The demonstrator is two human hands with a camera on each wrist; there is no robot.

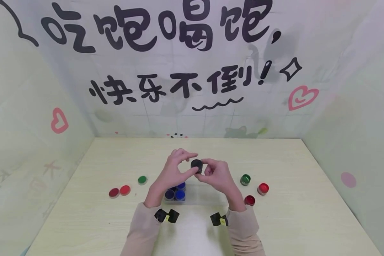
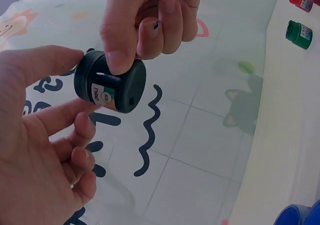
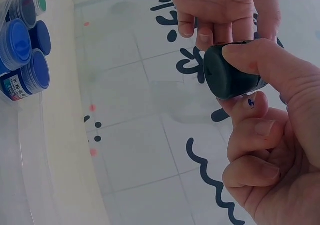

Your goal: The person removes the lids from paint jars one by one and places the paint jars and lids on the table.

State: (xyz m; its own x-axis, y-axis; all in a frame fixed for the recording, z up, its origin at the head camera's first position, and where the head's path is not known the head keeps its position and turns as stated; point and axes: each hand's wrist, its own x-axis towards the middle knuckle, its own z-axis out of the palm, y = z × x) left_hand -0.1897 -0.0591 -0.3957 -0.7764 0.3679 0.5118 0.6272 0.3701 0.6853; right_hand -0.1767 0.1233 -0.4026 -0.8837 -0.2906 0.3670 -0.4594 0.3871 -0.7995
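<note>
A dark paint jar (image 1: 196, 164), almost black-green, is held up between both hands above the table. My right hand (image 1: 219, 175) grips its body, the thumb pressed along the side and the other fingers curled in. A label shows on the jar (image 2: 110, 90) in the left wrist view. At its ridged lid end is my left hand (image 1: 174, 170), thumb tip against the lid and index finger reaching round behind it. The tip of that index finger is partly hidden by the jar in the left wrist view. Blue paint marks a right fingertip (image 3: 251, 103).
Below the hands, a clear tray (image 1: 204, 195) holds several blue paint jars (image 1: 180, 195). Left on the table lie a green lid (image 1: 142, 180), a red lid (image 1: 125, 190) and a dark red lid (image 1: 113, 193). Rightward stand green (image 1: 245, 179), red (image 1: 263, 188) and dark red (image 1: 250, 200) jars.
</note>
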